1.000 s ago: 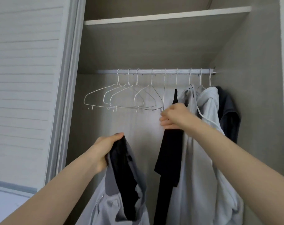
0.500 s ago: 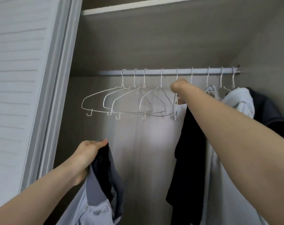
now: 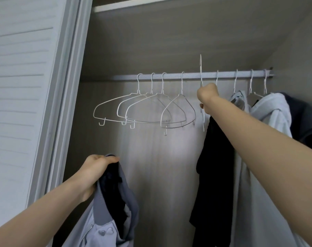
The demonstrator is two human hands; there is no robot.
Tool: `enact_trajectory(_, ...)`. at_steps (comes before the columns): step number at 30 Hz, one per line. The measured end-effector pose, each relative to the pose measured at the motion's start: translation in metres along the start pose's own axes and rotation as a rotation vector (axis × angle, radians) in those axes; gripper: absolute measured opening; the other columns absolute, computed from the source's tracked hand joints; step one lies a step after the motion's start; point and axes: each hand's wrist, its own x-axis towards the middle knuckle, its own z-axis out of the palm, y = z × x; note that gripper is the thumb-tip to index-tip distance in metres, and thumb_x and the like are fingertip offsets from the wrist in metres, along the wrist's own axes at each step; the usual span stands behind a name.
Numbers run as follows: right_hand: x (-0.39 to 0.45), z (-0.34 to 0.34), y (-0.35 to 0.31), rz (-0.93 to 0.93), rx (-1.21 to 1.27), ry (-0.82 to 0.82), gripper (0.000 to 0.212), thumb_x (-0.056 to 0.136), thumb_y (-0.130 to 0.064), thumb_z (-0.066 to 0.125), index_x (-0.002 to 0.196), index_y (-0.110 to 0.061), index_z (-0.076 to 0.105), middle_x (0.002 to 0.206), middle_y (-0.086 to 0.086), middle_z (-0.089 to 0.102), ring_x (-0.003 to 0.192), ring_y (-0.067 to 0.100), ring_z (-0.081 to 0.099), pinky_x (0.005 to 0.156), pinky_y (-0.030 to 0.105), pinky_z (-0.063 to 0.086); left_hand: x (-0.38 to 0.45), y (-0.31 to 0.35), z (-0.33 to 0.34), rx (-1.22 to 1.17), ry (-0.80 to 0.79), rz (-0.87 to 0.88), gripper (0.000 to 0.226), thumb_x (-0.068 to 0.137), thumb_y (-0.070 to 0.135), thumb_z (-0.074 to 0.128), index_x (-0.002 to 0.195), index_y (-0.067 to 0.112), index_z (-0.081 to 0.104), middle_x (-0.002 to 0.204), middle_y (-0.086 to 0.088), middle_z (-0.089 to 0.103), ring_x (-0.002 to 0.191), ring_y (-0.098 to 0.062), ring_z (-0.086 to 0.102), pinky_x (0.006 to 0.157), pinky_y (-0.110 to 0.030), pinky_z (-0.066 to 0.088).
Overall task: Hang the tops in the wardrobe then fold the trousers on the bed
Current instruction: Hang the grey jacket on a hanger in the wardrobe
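Observation:
My right hand (image 3: pixel 207 97) grips a white wire hanger (image 3: pixel 201 72) whose hook stands above the wardrobe rail (image 3: pixel 191 75), lifted off it. Just right of this hanger a black top (image 3: pixel 214 175) hangs on the rail. My left hand (image 3: pixel 96 168) holds a bundle of clothes low at the left: a light grey jacket with a darker ribbed collar (image 3: pixel 101 221) and a dark garment (image 3: pixel 114 189) inside it. Several empty white wire hangers (image 3: pixel 144 111) hang on the left part of the rail.
A pale hoodie (image 3: pixel 269 114) and a dark grey top (image 3: pixel 301 118) hang at the rail's right end. A shelf (image 3: pixel 126 6) runs above. The louvred sliding door (image 3: pixel 23 86) stands at the left.
My right hand rose from the black top to the rail and lifted a hanger so its hook now clears the rail. The view moved closer; my left hand kept its hold.

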Motion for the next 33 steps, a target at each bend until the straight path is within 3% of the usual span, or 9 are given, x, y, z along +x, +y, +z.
enact_trajectory(4, -0.043, -0.007, 0.002, -0.159, -0.126, 0.057, 0.012, 0.093, -0.006, 0.038, 0.104, -0.011, 0.040, 0.089, 0.008, 0.044, 0.067, 0.018, 0.041, 0.059, 0.027, 0.036, -0.010, 0.000, 0.001, 0.038, 0.008, 0.003, 0.018, 0.083, 0.013, 0.072, 0.093, -0.002, 0.071, 0.088, -0.024, 0.073, 0.084, -0.035, 0.070, 0.070, -0.034, 0.055)
enact_trajectory(8, -0.113, -0.024, 0.014, -0.308, -0.165, 0.033, 0.030, 0.099, -0.013, 0.036, 0.122, 0.004, 0.042, 0.100, 0.008, 0.050, 0.090, 0.026, 0.052, 0.066, 0.026, 0.038, -0.027, 0.003, 0.000, 0.074, -0.027, -0.006, 0.021, 0.080, 0.014, 0.074, 0.094, -0.001, 0.070, 0.089, -0.024, 0.072, 0.085, -0.036, 0.070, 0.077, -0.041, 0.056)
enact_trajectory(13, -0.215, -0.065, 0.034, -0.439, -0.003, 0.011, 0.013, 0.092, -0.008, 0.042, 0.104, -0.013, 0.040, 0.074, -0.004, 0.049, 0.065, 0.014, 0.049, 0.062, 0.034, 0.040, -0.066, 0.006, -0.008, 0.106, -0.045, 0.007, 0.019, 0.076, 0.013, 0.073, 0.090, 0.000, 0.071, 0.088, -0.022, 0.073, 0.086, -0.036, 0.069, 0.085, -0.046, 0.055)
enact_trajectory(15, -0.243, -0.081, 0.039, -0.346, 0.021, -0.059, 0.024, 0.087, -0.007, 0.051, 0.106, -0.018, 0.041, 0.071, -0.005, 0.050, 0.063, 0.010, 0.051, 0.063, 0.028, 0.042, -0.085, 0.006, -0.011, 0.110, -0.051, 0.007, 0.019, 0.075, 0.014, 0.074, 0.089, 0.001, 0.072, 0.087, -0.021, 0.073, 0.085, -0.035, 0.069, 0.083, -0.045, 0.055)
enact_trajectory(17, -0.260, -0.093, 0.038, -0.088, 0.152, -0.181, 0.033, 0.086, -0.008, 0.055, 0.114, -0.019, 0.041, 0.078, 0.001, 0.054, 0.062, 0.013, 0.056, 0.064, 0.032, 0.049, -0.103, 0.006, -0.013, 0.136, -0.059, 0.013, 0.019, 0.074, 0.015, 0.073, 0.087, 0.002, 0.072, 0.085, -0.019, 0.073, 0.083, -0.034, 0.069, 0.079, -0.042, 0.055)
enact_trajectory(20, -0.281, -0.116, 0.042, 0.125, 0.299, -0.242, 0.015, 0.093, -0.006, 0.048, 0.106, -0.014, 0.048, 0.063, 0.002, 0.040, 0.042, 0.011, 0.037, 0.042, 0.024, 0.037, -0.126, 0.003, -0.014, 0.202, -0.081, 0.038, 0.027, 0.074, 0.015, 0.072, 0.091, -0.006, 0.070, 0.083, -0.021, 0.072, 0.077, -0.032, 0.069, 0.070, -0.037, 0.054)
enact_trajectory(23, -0.310, -0.140, 0.055, 0.189, 0.276, -0.306, 0.020, 0.098, -0.009, 0.041, 0.103, -0.003, 0.060, 0.054, -0.002, 0.031, 0.037, 0.007, 0.024, 0.035, 0.015, 0.020, -0.144, -0.004, -0.021, 0.308, -0.023, 0.145, 0.029, 0.082, 0.017, 0.068, 0.091, -0.011, 0.065, 0.082, -0.023, 0.069, 0.074, -0.029, 0.066, 0.066, -0.033, 0.049)
enact_trajectory(29, -0.361, -0.183, 0.055, 0.251, 0.285, -0.719, 0.019, 0.093, -0.006, 0.054, 0.102, -0.003, 0.071, 0.048, -0.003, 0.030, 0.033, 0.005, 0.022, 0.033, 0.010, 0.019, -0.163, -0.013, -0.040, 0.616, -0.094, 0.266, 0.021, 0.089, 0.018, 0.066, 0.090, -0.001, 0.073, 0.088, -0.021, 0.071, 0.090, -0.033, 0.066, 0.081, -0.039, 0.052)
enact_trajectory(33, -0.379, -0.182, 0.061, 0.224, 0.125, -0.845, 0.020, 0.094, -0.005, 0.053, 0.095, -0.008, 0.074, 0.047, -0.003, 0.032, 0.033, 0.006, 0.023, 0.035, 0.011, 0.019, -0.172, -0.019, -0.033, 0.722, -0.100, 0.310, 0.022, 0.086, 0.026, 0.069, 0.066, 0.018, 0.072, 0.068, -0.007, 0.067, 0.074, -0.025, 0.065, 0.064, -0.031, 0.048)
